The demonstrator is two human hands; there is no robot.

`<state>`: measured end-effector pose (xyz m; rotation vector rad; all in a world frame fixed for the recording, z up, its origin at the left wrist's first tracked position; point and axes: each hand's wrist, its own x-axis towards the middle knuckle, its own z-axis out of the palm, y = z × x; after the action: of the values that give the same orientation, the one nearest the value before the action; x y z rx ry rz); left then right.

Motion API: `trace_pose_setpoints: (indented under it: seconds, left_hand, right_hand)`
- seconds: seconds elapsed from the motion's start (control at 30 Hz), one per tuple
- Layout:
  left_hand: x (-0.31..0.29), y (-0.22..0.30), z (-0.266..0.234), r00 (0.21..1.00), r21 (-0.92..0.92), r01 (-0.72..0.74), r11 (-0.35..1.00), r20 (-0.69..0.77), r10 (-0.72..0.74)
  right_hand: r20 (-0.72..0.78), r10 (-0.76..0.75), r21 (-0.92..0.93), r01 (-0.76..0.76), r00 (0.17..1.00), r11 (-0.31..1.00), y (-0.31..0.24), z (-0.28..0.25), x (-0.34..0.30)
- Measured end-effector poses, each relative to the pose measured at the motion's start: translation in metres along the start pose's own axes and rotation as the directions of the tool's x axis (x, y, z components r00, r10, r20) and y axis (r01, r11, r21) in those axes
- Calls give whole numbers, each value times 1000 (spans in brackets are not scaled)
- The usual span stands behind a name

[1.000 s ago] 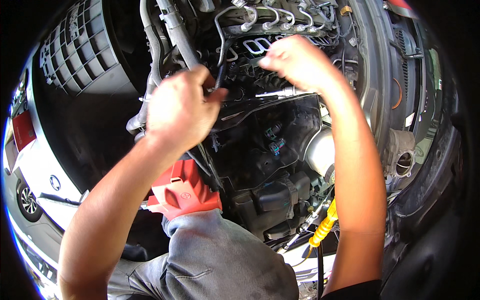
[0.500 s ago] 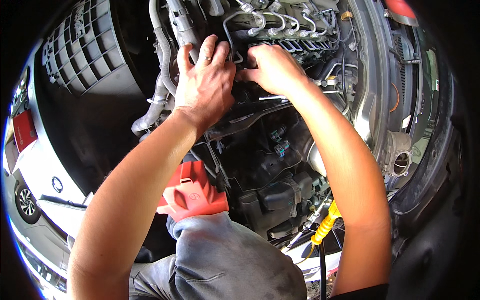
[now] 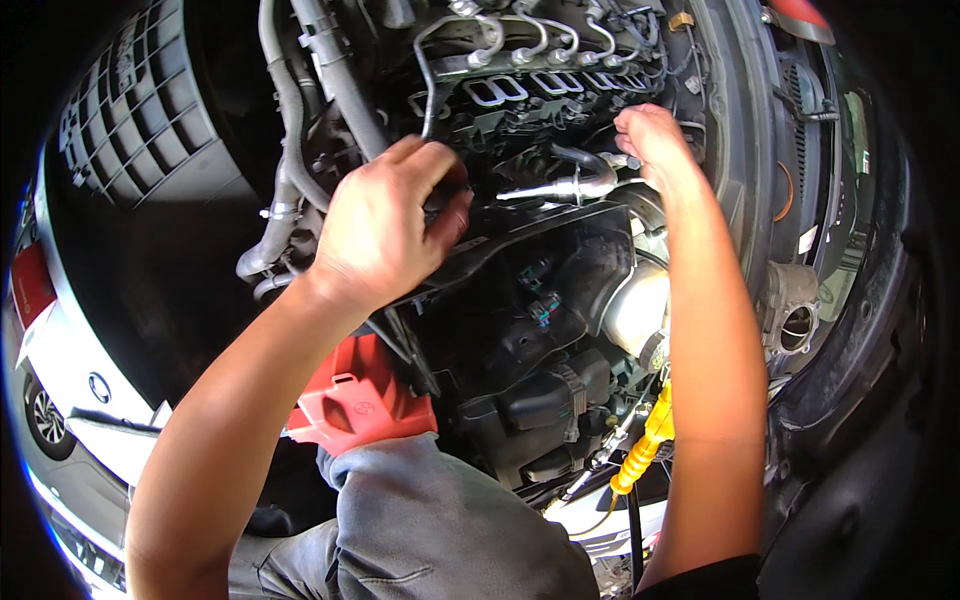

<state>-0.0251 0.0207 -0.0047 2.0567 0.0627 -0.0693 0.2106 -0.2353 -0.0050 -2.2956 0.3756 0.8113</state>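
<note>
My left hand (image 3: 385,225) is over the left-middle of the engine bay, beside the grey hoses (image 3: 288,120). Its fingers are loosely curled and slightly blurred, the thumb apart from them; I see nothing held. At the right end of the engine, my right hand (image 3: 650,140) has its fingers drawn together. Whatever they grip, if anything, is too small or hidden to name. Between the hands lie a shiny metal pipe (image 3: 540,190) and a short dark curved hose (image 3: 585,157). Farther back, a row of oblong ports (image 3: 495,90) sits below several bent metal lines (image 3: 490,50).
A red plastic cover (image 3: 362,400) is beside my grey-clad leg (image 3: 440,500). Black plastic housings (image 3: 550,400) fill the near bay. A yellow ribbed tool handle (image 3: 640,455) stands by my right forearm. A round metal-mouthed part (image 3: 797,325) lies at right.
My hands have drawn apart: the left came nearer and lifted off the engine, the right moved rightward. The ports and metal pipe between them are now uncovered. The view has shifted slightly.
</note>
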Motion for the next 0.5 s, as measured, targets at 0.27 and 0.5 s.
trace_pose_setpoints:
  seconds: [0.27, 0.5]
  left_hand:
    - [59, 16, 37, 476, -449, 870, 205, 653, -590]
    - [72, -1, 77, 506, -519, 830, 204, 548, -666]
  right_hand:
    - [-84, 272, 583, -174, 959, 794, 17, 31, 55]
    - [19, 218, 730, -163, 976, 663, 23, 50, 55]
